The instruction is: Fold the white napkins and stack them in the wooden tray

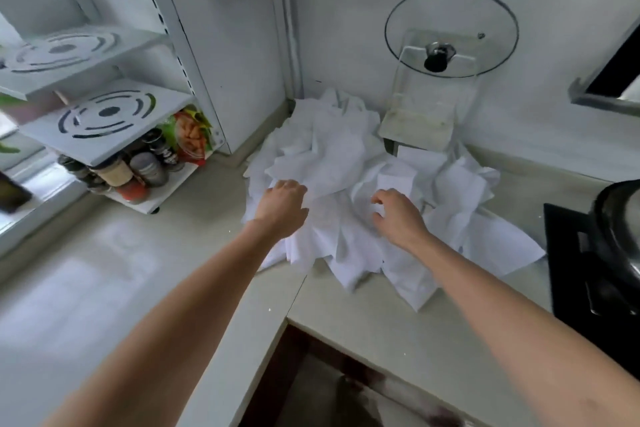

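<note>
Crumpled white napkins (pixel 346 184) heaped in countertop (pixel 156 253) corner below glass lid (pixel 450 31). Left hand (pixel 282 204) on pile, fingers apparently curled into cloth. Right hand (pixel 398 215) fingers bent, pinching napkin fold.

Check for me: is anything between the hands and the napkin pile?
Nothing visible. Both the left hand and the right hand are already on the pile of white napkins in the counter corner, with no object between. No wooden tray shows in this view, so the path to it cannot be judged.
</note>
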`<state>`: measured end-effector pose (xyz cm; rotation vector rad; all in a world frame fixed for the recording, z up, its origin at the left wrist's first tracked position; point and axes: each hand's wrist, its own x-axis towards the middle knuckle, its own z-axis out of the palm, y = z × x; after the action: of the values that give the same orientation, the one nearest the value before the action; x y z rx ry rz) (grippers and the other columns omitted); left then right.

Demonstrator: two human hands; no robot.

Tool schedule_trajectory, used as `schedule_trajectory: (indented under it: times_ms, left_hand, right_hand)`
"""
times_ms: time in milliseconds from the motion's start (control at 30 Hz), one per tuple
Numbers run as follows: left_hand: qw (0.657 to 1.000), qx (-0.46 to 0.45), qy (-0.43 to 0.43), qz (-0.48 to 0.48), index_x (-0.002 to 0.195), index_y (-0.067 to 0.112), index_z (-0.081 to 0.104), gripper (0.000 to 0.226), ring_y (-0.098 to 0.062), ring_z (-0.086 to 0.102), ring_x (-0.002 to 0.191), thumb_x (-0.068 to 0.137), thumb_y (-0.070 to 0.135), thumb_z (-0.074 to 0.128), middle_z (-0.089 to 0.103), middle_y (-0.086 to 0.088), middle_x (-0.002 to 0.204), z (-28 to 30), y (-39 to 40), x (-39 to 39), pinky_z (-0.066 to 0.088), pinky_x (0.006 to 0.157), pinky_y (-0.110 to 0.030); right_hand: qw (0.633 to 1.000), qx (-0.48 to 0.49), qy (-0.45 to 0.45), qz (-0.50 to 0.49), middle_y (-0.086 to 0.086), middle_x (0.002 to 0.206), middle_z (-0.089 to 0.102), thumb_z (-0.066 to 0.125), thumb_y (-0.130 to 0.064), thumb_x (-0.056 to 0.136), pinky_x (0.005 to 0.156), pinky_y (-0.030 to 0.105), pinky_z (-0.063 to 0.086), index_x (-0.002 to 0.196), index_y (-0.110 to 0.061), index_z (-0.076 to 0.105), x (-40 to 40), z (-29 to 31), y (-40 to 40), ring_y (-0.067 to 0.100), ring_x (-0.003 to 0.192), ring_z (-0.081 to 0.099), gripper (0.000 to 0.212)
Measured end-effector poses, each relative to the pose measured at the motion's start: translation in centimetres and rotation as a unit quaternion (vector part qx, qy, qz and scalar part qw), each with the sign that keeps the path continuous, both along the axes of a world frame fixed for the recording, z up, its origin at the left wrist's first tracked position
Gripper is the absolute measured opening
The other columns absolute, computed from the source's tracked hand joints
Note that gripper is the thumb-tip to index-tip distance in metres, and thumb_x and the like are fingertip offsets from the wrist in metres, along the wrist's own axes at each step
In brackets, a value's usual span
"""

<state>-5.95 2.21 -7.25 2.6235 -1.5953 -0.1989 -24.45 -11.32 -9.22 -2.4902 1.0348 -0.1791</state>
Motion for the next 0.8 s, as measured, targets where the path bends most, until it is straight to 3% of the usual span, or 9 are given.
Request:
schedule_trajectory:
  times_ms: [233,333,433,500,533,567,633,733,800]
  left_hand:
    - [0.997,-0.014,-0.009,0.070,0.131,0.021,0.054,0.051,-0.022,0.045,0.122,0.087,0.043,0.064,0.054,-0.001,0.130,-1.2,-4.4,2.3,0.033,0.102,-0.031]
    - [0.997,-0.039,-0.010,0.068,0.126,0.025,0.059,0.043,-0.018,0.042,0.124,0.086,0.042,0.063,0.053,0.005,0.128,-2.2,-4.4,2.3,0.026,0.105,-0.028]
    - [0.995,-0.072,-0.010,0.070,0.118,0.027,0.064,0.033,-0.015,0.042,0.123,0.087,0.040,0.062,0.056,0.008,0.125,-3.1,-4.0,3.2,0.024,0.107,-0.026]
    - [0.995,-0.082,0.004,0.063,0.118,0.027,0.065,0.035,-0.015,0.042,0.125,0.086,0.042,0.063,0.057,0.009,0.125,-3.2,-3.6,3.9,0.023,0.107,-0.025]
    - [0.994,-0.095,0.014,0.049,0.119,0.026,0.064,0.039,-0.016,0.042,0.126,0.085,0.044,0.065,0.058,0.009,0.126,-3.3,-3.4,4.2,0.023,0.108,-0.026]
    - [0.992,-0.112,0.037,0.036,0.121,0.024,0.064,0.044,-0.017,0.042,0.127,0.084,0.047,0.066,0.059,0.007,0.127,-3.1,-3.4,4.3,0.024,0.108,-0.027]
    - [0.978,-0.165,0.119,0.048,0.120,0.017,0.065,0.048,-0.015,0.048,0.122,0.082,0.045,0.070,0.062,0.006,0.123,-1.9,-3.3,4.7,0.031,0.102,-0.026]
    - [0.927,-0.248,0.269,0.082,0.085,0.013,0.070,0.021,-0.003,0.050,0.066,0.085,0.034,0.070,0.061,0.010,0.075,2.3,-3.1,6.0,0.039,0.064,-0.027]
    - [0.883,-0.285,0.356,0.108,0.072,0.006,0.066,0.029,-0.011,0.043,0.055,0.090,0.028,0.064,0.051,0.001,0.061,5.8,-2.4,7.0,0.032,0.054,-0.027]
  right_hand:
    - [0.981,-0.018,0.019,0.192,0.005,0.133,0.046,0.054,-0.012,0.091,0.096,0.034,0.040,0.133,-0.015,0.046,8.1,-0.2,-5.7,0.025,0.123,0.042,0.043]
    - [0.927,-0.097,0.097,0.349,0.002,0.154,0.024,0.050,-0.003,0.092,0.112,0.032,0.026,0.145,-0.023,0.035,11.0,-0.5,-6.1,0.022,0.141,0.021,0.058]
    - [0.865,-0.178,0.155,0.443,0.004,0.157,0.017,0.049,-0.008,0.093,0.115,0.034,0.015,0.136,-0.020,0.047,13.1,-0.8,-6.5,0.022,0.146,0.009,0.045]
    - [0.852,-0.181,0.128,0.474,0.009,0.143,0.043,0.056,-0.011,0.088,0.114,0.037,0.022,0.115,-0.012,0.062,14.3,-1.0,-7.0,0.027,0.139,0.028,0.028]
    - [0.858,-0.176,0.091,0.475,0.010,0.123,0.058,0.060,-0.012,0.083,0.108,0.040,0.032,0.100,-0.010,0.066,14.8,-0.8,-7.3,0.030,0.126,0.044,0.018]
    - [0.875,-0.148,0.044,0.458,0.008,0.098,0.063,0.062,-0.012,0.080,0.098,0.040,0.041,0.085,-0.009,0.064,15.1,-0.2,-7.4,0.029,0.106,0.055,0.006]
    - [0.917,-0.060,-0.034,0.392,0.004,0.073,0.054,0.060,-0.016,0.085,0.080,0.034,0.045,0.072,-0.010,0.052,15.3,2.2,-7.2,0.023,0.079,0.053,0.017]
    - [0.930,0.020,-0.121,0.347,0.008,0.069,0.054,0.063,-0.021,0.088,0.062,0.032,0.035,0.073,-0.007,0.052,15.4,8.0,-6.4,0.021,0.066,0.047,0.023]
    - [0.922,0.045,-0.188,0.336,0.009,0.069,0.057,0.066,-0.020,0.087,0.063,0.032,0.037,0.073,-0.006,0.056,15.6,11.7,-5.7,0.021,0.066,0.050,0.022]
